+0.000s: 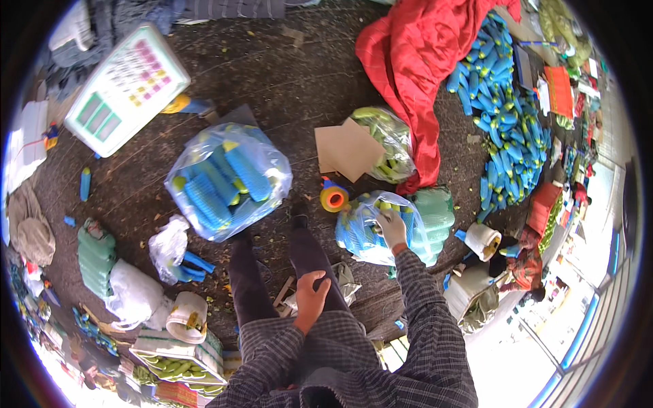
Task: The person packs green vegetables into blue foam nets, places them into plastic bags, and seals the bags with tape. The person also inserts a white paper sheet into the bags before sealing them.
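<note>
My gloved right hand (392, 227) is at the opening of a clear plastic bag (357, 224) of green vegetables in blue foam netting; whether its fingers grip the bag or a vegetable cannot be told. My bare left hand (311, 298) is over my thigh, thumb and fingers apart, holding nothing. A larger clear bag (275, 204) of netted vegetables stands beyond my feet. Near the smaller bag are a tape roll (334, 199) with an orange core and a green-wrapped bundle (434, 214).
Cardboard sheets (349, 148) lie against a bag of green vegetables (390, 166). A red cloth (408, 66) trails beside a large pile of blue-netted vegetables (510, 132). White buckets (186, 319) and a styrofoam lid (127, 89) are around. A person in red (528, 265) is at the right.
</note>
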{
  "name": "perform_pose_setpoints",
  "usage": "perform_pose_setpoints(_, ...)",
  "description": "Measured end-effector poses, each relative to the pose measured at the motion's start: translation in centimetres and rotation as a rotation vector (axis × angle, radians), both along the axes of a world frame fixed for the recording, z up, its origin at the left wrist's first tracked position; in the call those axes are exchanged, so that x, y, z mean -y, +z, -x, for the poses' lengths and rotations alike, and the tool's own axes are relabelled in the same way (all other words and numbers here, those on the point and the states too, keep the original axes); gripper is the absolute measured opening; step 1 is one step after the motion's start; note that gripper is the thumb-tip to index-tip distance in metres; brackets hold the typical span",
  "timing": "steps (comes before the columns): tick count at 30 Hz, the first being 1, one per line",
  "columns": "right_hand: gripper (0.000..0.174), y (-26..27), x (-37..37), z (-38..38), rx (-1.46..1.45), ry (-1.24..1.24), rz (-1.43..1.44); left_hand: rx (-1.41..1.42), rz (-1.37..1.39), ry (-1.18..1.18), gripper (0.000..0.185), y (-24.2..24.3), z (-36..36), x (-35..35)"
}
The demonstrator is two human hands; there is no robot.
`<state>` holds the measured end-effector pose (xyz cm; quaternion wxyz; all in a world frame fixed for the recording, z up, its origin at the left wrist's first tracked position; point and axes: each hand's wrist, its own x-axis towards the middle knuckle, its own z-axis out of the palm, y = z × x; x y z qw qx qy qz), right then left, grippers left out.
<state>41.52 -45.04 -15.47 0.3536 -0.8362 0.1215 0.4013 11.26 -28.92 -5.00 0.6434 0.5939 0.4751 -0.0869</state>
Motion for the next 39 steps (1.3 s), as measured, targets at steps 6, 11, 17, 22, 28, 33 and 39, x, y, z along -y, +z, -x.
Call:
perform_pose_setpoints(6,0.056,-12.4,-3.4,-5.8,0.394,0.536,0.225,0.034,-0.089,-0.196,0.036,-2.4,-1.0,3.1)
perform_pose_setpoints(11,0.062,-20.2,-4.8,-18.1,0.616,0.415,0.668,0.021,0.095,-0.179,0.029,-5.4,-1.5,2.6)
perform_pose_setpoints(17,0.031,-18.2,-7.9,-15.6,0.735,0.299,0.320,-0.017,0.511,0.155,0.036,-9.4,-4.4,0.9)
perform_pose_setpoints(22,0.013,0.7,-11.9,-3.8,0.952,0.714,-0.124,0.283,0.605,0.557,0.060,-8.7,-15.4,-4.5)
perform_pose_setpoints(28,0.056,15.2,-13.4,5.8,0.386,0.734,-0.336,0.148,0.460,0.327,0.042,-3.1,-12.1,-11.6)
perform_pose_setpoints(33,0.063,15.8,-9.7,5.3,-0.383,-0.285,-0.435,0.063,0.595,0.058,0.044,6.9,-5.4,-18.9)
perform_pose_setpoints(39,0.047,16.9,-13.6,8.1,-0.486,-0.425,-0.740,-0.021,-0.359,0.541,0.066,6.2,-1.6,-25.0)
